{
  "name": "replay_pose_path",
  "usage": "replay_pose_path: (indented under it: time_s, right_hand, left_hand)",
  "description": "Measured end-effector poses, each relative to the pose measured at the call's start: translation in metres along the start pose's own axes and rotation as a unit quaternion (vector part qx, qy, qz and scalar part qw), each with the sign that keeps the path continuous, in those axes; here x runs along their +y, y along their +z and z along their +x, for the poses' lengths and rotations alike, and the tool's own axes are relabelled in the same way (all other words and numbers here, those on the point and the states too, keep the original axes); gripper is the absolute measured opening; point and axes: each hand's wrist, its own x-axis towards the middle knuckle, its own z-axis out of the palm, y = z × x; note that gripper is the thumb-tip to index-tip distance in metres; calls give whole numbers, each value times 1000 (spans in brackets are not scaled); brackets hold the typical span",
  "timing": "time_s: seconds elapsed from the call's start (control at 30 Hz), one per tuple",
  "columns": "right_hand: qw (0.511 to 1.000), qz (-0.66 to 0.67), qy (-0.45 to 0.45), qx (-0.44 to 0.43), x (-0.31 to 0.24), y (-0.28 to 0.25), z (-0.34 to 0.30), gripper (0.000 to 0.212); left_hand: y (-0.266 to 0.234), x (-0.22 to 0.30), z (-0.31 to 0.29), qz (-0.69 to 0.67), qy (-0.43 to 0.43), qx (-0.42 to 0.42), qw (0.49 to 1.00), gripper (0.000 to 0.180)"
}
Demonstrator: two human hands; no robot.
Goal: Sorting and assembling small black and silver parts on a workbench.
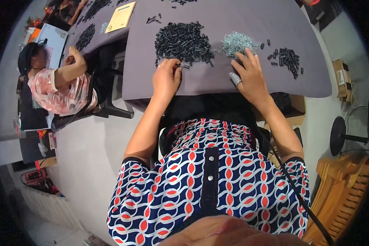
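Observation:
My left hand [166,80] is closed at the near edge of a heap of small black tube-shaped pieces [180,41]. Between its thumb and fingertips sits one small dark piece [185,66], partly hidden by the fingers. My right hand [252,80] is open, its fingers spread and the tips at the near side of a pile of small shiny silvery pieces [237,42]. A grey wrapping [235,78] covers its thumb. To the right of that hand lies a smaller heap of black pieces [289,60], with a few scattered around it.
The grey-covered table [143,78] ends just in front of me. A yellow pad [120,17] lies at the far left. Another person [63,88] sits at the left by another black heap [86,37]. Cardboard boxes [342,80] and a fan [337,135] stand at the right.

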Motion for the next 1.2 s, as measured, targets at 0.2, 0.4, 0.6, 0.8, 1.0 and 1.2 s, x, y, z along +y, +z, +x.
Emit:
replay_pose_path:
  time_s: [0.2,0.4,0.6,0.8,1.0,1.2]
  right_hand:
    - [999,-1,-24,-40,-11,1,8,48]
    - [998,11,-8,-62,-11,-6,5,54]
    - [996,-7,-23,-84,-10,-21,-7,52]
    - [996,38,-9,-83,-16,-26,-12,50]
    - [996,18,-25,-82,-17,-22,-8,49]
    - [995,25,-33,-89,-20,-15,5,49]
  left_hand:
    - [0,0,0,0,7,15,1000,17]
    - [0,7,0,-10,75,41,996,18]
    - [1,4,5,32,140,16,989,13]
    - [-4,10,3,41,151,15,987,12]
    - [-6,24,-8,-30,131,27,991,9]
    - [-4,35,-17,-197,-32,-18,980,12]
